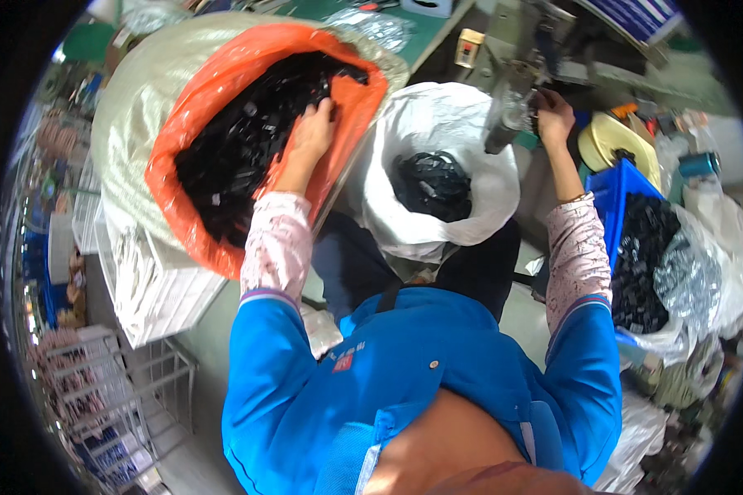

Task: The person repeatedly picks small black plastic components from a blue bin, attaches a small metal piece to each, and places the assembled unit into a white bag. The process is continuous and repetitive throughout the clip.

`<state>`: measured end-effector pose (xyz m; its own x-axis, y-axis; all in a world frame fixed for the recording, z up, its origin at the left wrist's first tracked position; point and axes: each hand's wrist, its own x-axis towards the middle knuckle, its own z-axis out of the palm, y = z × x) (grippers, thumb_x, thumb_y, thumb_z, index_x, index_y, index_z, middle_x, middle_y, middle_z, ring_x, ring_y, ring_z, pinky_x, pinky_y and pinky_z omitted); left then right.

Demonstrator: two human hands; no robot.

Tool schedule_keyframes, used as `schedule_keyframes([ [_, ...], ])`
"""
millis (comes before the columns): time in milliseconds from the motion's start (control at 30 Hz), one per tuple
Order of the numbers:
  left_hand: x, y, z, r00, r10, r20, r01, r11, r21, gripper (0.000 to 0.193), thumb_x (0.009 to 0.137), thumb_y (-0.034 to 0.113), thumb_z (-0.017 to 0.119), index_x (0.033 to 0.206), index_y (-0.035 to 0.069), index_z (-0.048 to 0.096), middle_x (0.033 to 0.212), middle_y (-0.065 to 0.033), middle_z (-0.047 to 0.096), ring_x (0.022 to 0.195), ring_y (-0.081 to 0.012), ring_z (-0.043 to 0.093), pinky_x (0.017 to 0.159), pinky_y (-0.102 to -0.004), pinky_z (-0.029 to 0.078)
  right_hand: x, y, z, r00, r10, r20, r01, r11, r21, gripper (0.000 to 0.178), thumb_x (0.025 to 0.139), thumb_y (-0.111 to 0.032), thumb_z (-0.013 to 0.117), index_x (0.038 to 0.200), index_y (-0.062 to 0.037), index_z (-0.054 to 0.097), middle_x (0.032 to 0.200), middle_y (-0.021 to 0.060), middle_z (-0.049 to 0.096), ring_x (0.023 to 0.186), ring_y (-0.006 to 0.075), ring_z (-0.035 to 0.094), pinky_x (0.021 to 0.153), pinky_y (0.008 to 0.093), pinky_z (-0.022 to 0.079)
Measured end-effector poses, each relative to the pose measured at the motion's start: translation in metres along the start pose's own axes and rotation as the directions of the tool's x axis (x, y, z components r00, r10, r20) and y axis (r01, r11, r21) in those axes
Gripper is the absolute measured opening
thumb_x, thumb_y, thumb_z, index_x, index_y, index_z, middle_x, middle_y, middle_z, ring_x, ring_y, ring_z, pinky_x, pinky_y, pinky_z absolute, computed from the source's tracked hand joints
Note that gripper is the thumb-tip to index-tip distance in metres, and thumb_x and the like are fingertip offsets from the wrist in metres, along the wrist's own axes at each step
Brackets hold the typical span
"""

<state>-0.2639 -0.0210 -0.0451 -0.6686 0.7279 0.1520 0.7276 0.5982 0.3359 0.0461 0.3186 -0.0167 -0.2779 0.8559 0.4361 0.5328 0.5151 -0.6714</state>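
A large orange plastic bag [191,109], set inside a pale woven sack [128,124], holds a heap of small black plastic parts [239,124]. My left hand [312,130] reaches over the bag's right side, fingers curled in at the edge of the heap; what they hold is hidden. At a dark metal bench machine [510,107], my right hand [555,117] is raised with its fingers drawn together beside the metal. Whatever is in them is too small to make out. Between my knees stands a white woven sack [491,186] with black pieces [433,183] at its bottom.
On the right, a blue crate [607,202] holds more black parts and clear plastic, with a cream tub [594,148] behind it. A small yellowish box [469,48] sits on the bench. White baskets [169,301] and a wire rack [153,388] stand at left.
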Motion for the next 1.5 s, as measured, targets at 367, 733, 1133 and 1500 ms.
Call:
schedule_keyframes([
  [367,-0.062,-0.007,-0.063,0.964,-0.216,0.159,0.227,0.345,-0.911,0.037,0.097,0.003,0.039,0.131,0.007,0.050,0.097,-0.0165,0.064,0.064,-0.0155,0.064,0.054,-0.0242,0.051,-0.072,-0.135,-0.086,0.988,-0.095,0.118,-0.032,0.633,0.774,0.019,0.085,-0.005,0.065,0.101,0.0035,0.067,0.077,0.0055,0.065,0.063,0.0083,0.056,0.060,0.0203,0.046],
  [733,-0.083,0.085,-0.061,0.933,0.349,0.092,0.154,-0.155,-0.976,0.041,0.093,0.024,0.049,0.128,0.005,0.040,0.129,-0.0300,0.045,0.122,-0.0431,0.046,0.088,-0.0464,0.050,-0.079,-0.109,-0.078,0.924,-0.131,0.359,-0.169,0.703,0.691,0.018,0.084,-0.011,0.068,0.098,0.0007,0.068,0.081,0.0056,0.067,0.065,0.0071,0.059,0.057,0.0200,0.048],
  [1133,-0.100,0.173,-0.033,0.934,0.308,0.181,0.121,0.203,-0.972,0.023,0.088,0.014,0.058,0.103,-0.003,0.058,0.097,-0.0103,0.061,0.089,-0.0174,0.059,0.081,-0.0312,0.047,-0.057,0.103,-0.293,0.964,-0.036,0.264,0.182,0.815,-0.551,0.030,0.073,-0.002,0.059,0.101,-0.0067,0.065,0.086,0.0151,0.065,0.083,0.0351,0.062,0.072,0.0413,0.051],
  [1500,-0.117,0.284,-0.004,0.664,0.488,0.566,0.695,-0.125,-0.708,0.009,0.084,0.006,0.061,0.091,0.005,0.056,0.061,0.0020,0.038,0.050,-0.0090,0.038,0.047,-0.0245,0.030,-0.074,0.114,-0.280,0.970,-0.151,0.189,0.212,0.905,-0.368,0.031,0.074,-0.003,0.065,0.103,-0.0035,0.052,0.098,0.0154,0.059,0.090,0.0356,0.058,0.075,0.0389,0.048],
])
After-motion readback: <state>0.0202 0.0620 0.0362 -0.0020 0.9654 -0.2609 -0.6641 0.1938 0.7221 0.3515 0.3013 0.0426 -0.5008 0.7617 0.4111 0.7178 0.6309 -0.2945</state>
